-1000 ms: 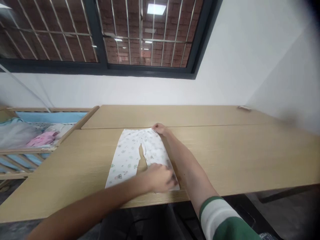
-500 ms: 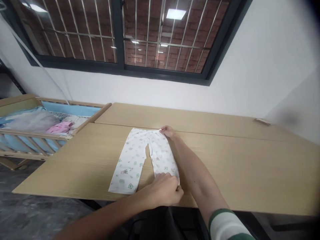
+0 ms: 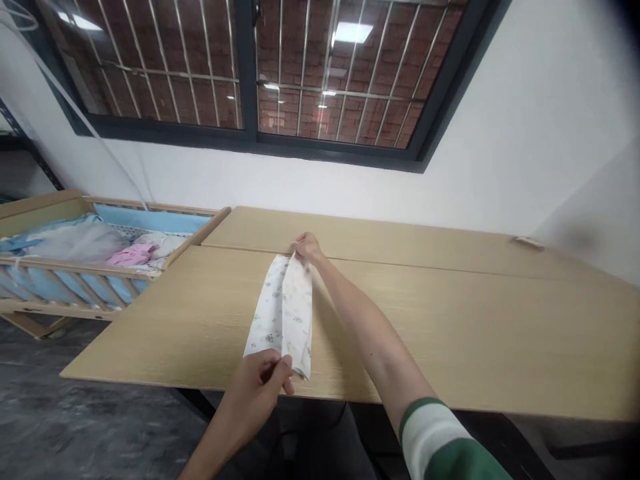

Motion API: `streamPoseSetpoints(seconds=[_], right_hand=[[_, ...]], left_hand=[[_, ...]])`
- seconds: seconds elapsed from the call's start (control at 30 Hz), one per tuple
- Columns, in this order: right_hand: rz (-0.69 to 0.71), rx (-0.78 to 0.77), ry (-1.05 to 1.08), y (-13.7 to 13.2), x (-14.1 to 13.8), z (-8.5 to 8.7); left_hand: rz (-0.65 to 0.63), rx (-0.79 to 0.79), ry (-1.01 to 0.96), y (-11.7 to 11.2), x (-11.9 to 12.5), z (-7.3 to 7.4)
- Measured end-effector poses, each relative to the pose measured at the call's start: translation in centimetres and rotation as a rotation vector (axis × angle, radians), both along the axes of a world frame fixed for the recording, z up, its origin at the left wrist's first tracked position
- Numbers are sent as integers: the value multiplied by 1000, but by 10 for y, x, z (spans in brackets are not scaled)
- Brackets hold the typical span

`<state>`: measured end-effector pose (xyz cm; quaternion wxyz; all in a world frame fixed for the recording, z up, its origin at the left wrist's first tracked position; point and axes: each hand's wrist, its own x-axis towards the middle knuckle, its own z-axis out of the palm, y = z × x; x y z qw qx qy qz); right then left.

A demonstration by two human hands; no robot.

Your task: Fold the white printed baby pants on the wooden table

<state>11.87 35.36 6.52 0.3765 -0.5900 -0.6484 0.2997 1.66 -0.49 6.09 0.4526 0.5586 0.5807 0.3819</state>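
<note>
A pair of white baby pants (image 3: pixel 270 313) with small printed figures lies on the wooden table (image 3: pixel 425 320). The right leg is lifted and folded over toward the left leg, its paler inner or back side facing me. My right hand (image 3: pixel 307 248) pinches the waistband corner at the far end. Near the table's front edge, my left hand (image 3: pixel 263 380) is closed with thumb and fingers on the cuff end of the folded leg.
A wooden crib (image 3: pixel 75 280) with blue lining stands left of the table, holding bedding and a pink cloth (image 3: pixel 133 255). Behind the table is a white wall with a barred window (image 3: pixel 250 80). A small flat object (image 3: pixel 527 243) lies at the far right.
Both hands have moved left, carrying the right leg of the baby pants over the left one. The pants lay spread flat with both legs apart before.
</note>
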Motion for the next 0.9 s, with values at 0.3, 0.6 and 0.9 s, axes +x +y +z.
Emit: streamPoseSetpoints(seconds=[0.3,0.6,0.9], right_hand=[[-9,-2,-181,-10,-59,-25],[39,8,-261,-24,-68,-24],[842,338,-272,-145,-43,4]], left_hand=[[198,12,455,-12,-47,-43],[228,-18,881,-17,-48,-38],[208,823,989,-33,-23,-48]])
